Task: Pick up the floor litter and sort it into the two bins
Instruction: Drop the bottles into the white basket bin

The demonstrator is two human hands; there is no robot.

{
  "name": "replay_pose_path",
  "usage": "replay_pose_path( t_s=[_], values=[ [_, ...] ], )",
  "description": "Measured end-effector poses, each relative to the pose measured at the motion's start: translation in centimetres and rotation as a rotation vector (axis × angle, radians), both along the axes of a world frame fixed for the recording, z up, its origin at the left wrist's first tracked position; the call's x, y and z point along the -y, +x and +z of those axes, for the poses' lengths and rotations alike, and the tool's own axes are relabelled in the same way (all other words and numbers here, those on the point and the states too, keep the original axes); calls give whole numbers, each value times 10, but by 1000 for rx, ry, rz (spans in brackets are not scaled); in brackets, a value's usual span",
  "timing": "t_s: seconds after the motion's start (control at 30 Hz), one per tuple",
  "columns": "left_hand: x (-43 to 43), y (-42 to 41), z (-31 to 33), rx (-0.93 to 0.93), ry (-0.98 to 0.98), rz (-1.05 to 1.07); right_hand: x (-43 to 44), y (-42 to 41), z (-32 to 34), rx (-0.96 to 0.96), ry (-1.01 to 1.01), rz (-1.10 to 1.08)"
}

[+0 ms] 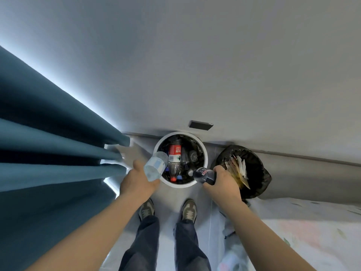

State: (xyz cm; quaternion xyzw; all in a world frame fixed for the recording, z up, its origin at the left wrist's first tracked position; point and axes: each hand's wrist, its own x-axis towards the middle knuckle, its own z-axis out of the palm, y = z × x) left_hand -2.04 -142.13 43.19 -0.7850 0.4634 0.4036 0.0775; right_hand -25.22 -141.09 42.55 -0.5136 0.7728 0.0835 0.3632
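I stand over a white round bin [205, 153] that holds several plastic bottles, one with a red label [174, 153]. My left hand [137, 181] grips a clear plastic bottle [156, 166], held over the bin's left rim. My right hand [224, 182] grips a dark bottle with a red label [204, 174], its neck pointing over the bin's right rim. To the right stands a bin lined with a black bag [257, 173], with paper scraps [237, 169] inside.
A teal curtain [48, 143] hangs at the left. The grey wall [195, 65] runs behind both bins, with a dark socket plate [200, 125] above the white bin. A pale patterned cloth [312, 231] lies at the lower right. My shoes [188, 211] stand just before the bins.
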Motion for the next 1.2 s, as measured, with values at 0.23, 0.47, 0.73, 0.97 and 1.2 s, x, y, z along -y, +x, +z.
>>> replay_pose_path(
  t_s=[0.23,0.47,0.73,0.97,1.2],
  values=[
    [10,-12,-84,-10,11,-20,7,0,-84,-23,31,51],
    [16,-15,-146,-54,2,-7,15,7,-148,-8,-11,9],
    [28,-25,-186,-47,-43,64,45,15,-192,31,-141,-32],
    [7,-31,-223,-132,-21,54,52,25,-231,16,-128,13],
    [-10,-31,-252,-179,85,63,34,25,-260,-5,32,15]
  ],
)
